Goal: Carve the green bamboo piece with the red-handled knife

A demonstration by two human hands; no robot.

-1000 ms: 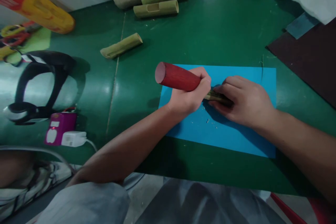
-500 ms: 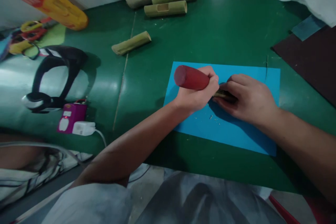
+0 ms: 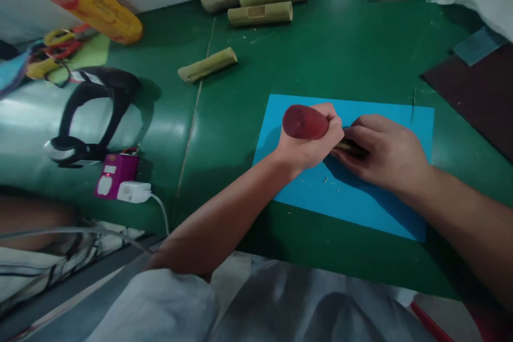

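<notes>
My left hand (image 3: pixel 315 141) is closed around the thick red handle (image 3: pixel 304 122) of a tool; its working end is hidden behind my fingers. The rounded butt of that handle points up toward me. My right hand (image 3: pixel 385 144) grips a bamboo piece (image 3: pixel 348 146), of which only a narrow strip shows between the two hands. Both hands are close together, almost touching, over a blue sheet (image 3: pixel 385 219). Small pale shavings (image 3: pixel 326 180) lie on the sheet below them.
Several cut bamboo tubes (image 3: pixel 260 14) lie at the back, and one bamboo tube (image 3: pixel 208 64) lies nearer. On the left are a black head strap (image 3: pixel 68 123), a purple box (image 3: pixel 116 175) with a white plug, scissors (image 3: pixel 62 45) and a yellow bottle (image 3: pixel 108 13). A dark board (image 3: pixel 473 96) is at right.
The red handle has tipped more upright, its butt now facing me more directly. My right hand keeps its hold on the bamboo. The whole view has shifted slightly.
</notes>
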